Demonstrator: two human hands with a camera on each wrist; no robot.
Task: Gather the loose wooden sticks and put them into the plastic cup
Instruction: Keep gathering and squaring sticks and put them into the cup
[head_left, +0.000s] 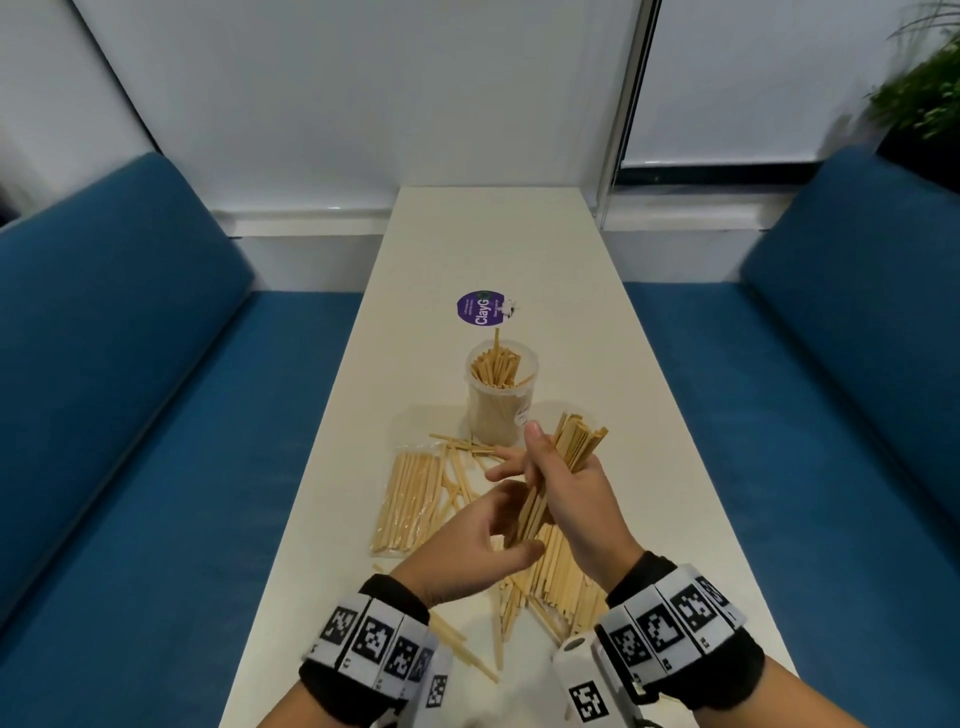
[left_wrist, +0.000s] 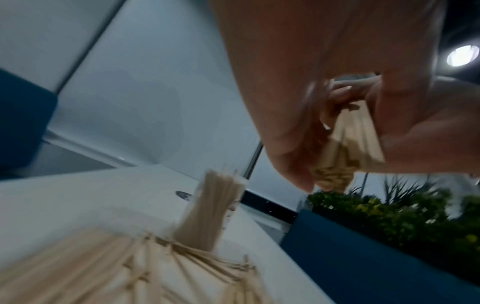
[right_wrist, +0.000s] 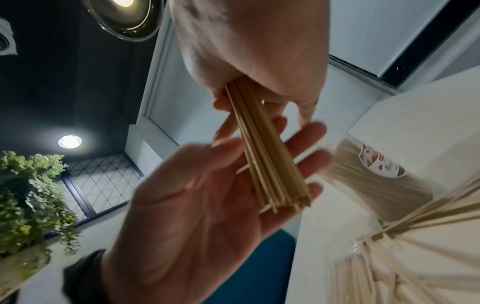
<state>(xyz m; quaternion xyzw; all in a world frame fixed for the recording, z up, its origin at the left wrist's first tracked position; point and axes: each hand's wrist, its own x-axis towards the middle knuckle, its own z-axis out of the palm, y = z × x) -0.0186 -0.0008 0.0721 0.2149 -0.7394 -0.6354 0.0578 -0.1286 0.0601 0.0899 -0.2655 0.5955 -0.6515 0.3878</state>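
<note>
A clear plastic cup stands mid-table, full of upright wooden sticks. My right hand grips a bundle of sticks above the table, just in front of the cup. In the right wrist view the bundle runs down out of that fist. My left hand is open beneath the bundle's lower end, palm and straight fingers cupped against the stick ends. Loose sticks lie scattered on the table under both hands. The left wrist view shows the cup, blurred.
A clear bag of sticks lies left of the pile. A purple round lid rests beyond the cup. The white table is narrow, with blue benches on both sides. A plant stands at far right.
</note>
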